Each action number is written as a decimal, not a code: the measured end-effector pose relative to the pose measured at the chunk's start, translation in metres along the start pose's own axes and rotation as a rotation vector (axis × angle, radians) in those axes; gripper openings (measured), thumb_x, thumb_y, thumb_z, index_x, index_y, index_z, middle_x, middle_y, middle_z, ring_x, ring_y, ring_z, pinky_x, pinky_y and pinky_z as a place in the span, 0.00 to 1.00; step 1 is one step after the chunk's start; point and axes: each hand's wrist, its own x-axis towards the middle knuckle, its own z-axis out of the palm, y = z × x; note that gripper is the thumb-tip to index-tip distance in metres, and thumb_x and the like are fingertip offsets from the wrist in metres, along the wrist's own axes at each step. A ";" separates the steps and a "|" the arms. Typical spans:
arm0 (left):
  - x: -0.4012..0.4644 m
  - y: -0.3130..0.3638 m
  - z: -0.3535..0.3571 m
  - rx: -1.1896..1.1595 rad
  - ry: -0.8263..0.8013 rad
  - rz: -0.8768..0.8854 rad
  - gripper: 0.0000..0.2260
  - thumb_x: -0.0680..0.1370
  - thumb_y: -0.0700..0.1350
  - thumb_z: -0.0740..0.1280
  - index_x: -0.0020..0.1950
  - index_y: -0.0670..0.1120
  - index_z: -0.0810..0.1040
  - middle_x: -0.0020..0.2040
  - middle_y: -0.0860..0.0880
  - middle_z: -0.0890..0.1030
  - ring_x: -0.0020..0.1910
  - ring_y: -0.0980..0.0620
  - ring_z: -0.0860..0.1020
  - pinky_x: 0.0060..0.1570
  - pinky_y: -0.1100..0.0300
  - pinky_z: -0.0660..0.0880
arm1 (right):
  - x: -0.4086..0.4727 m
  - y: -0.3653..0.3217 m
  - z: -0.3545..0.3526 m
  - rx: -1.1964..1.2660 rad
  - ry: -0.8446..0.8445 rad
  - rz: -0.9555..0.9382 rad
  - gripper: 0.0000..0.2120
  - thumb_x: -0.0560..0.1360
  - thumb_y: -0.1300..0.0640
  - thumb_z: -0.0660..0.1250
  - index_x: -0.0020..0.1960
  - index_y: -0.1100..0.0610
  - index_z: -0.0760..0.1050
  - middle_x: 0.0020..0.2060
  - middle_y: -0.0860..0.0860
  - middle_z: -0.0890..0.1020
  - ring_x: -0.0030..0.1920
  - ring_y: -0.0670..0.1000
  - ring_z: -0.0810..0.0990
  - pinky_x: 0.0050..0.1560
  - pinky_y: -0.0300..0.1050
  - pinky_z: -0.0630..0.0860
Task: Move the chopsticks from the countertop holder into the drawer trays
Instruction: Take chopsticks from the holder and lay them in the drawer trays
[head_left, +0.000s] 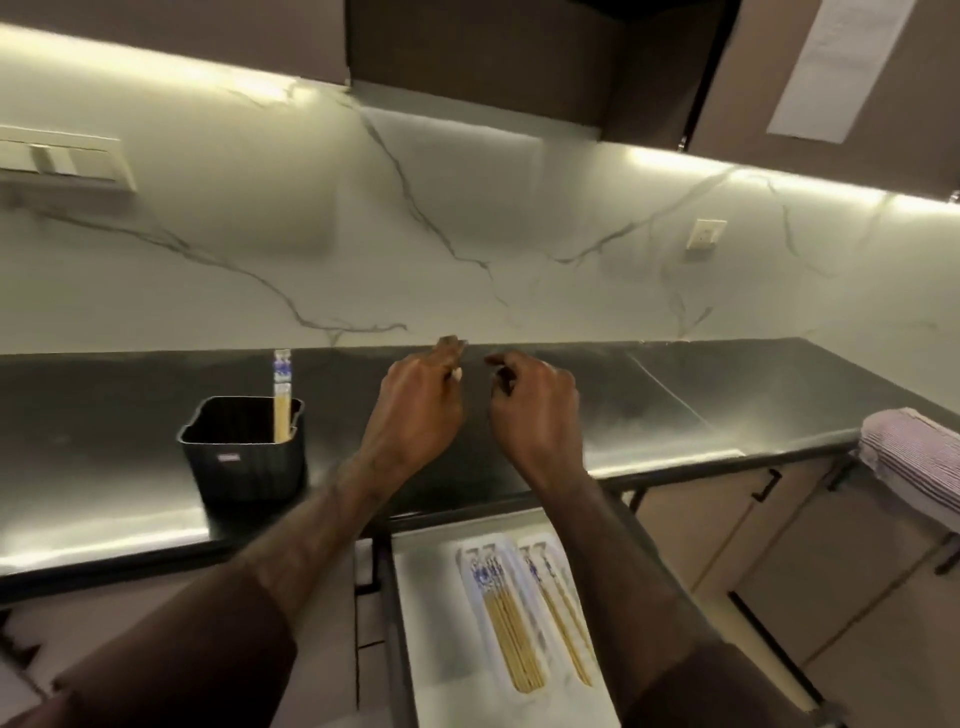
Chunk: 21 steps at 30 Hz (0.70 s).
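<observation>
A black ribbed holder (244, 460) stands on the dark countertop (104, 415), left of my hands. One or two bamboo chopsticks with blue-patterned tops (282, 400) lean upright in its right corner. Below the counter edge a drawer is pulled out with a white tray (421, 597). Its left slot holds several chopsticks (506, 629), and the slot beside it holds a pair (563, 618). My left hand (421, 405) and my right hand (535, 405) hover close together above the middle of the countertop, fingers loosely curled, with nothing visibly held.
A folded pink towel (914, 452) hangs over the counter's right end. Beige cabinet doors with black handles (769, 486) sit below it. The marble backsplash carries a socket (705, 234) and a switch plate (62, 158).
</observation>
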 end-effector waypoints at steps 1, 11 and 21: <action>0.003 -0.012 -0.012 -0.007 0.022 -0.015 0.18 0.78 0.35 0.63 0.68 0.41 0.74 0.68 0.43 0.75 0.66 0.47 0.74 0.67 0.57 0.67 | 0.006 -0.014 0.011 0.014 0.006 -0.017 0.15 0.75 0.64 0.63 0.59 0.56 0.80 0.50 0.53 0.85 0.49 0.52 0.84 0.54 0.48 0.80; 0.034 -0.184 -0.099 0.003 0.056 -0.120 0.19 0.77 0.34 0.63 0.68 0.42 0.74 0.68 0.45 0.75 0.68 0.49 0.72 0.69 0.61 0.64 | 0.051 -0.132 0.164 0.083 -0.094 -0.070 0.14 0.76 0.62 0.64 0.60 0.56 0.79 0.52 0.51 0.85 0.50 0.48 0.83 0.51 0.35 0.72; 0.053 -0.319 -0.094 -0.062 -0.126 -0.291 0.21 0.77 0.37 0.64 0.70 0.45 0.71 0.64 0.43 0.79 0.61 0.48 0.78 0.58 0.63 0.69 | 0.059 -0.154 0.298 0.048 -0.306 0.123 0.13 0.77 0.61 0.67 0.61 0.54 0.78 0.47 0.49 0.85 0.45 0.46 0.83 0.49 0.42 0.81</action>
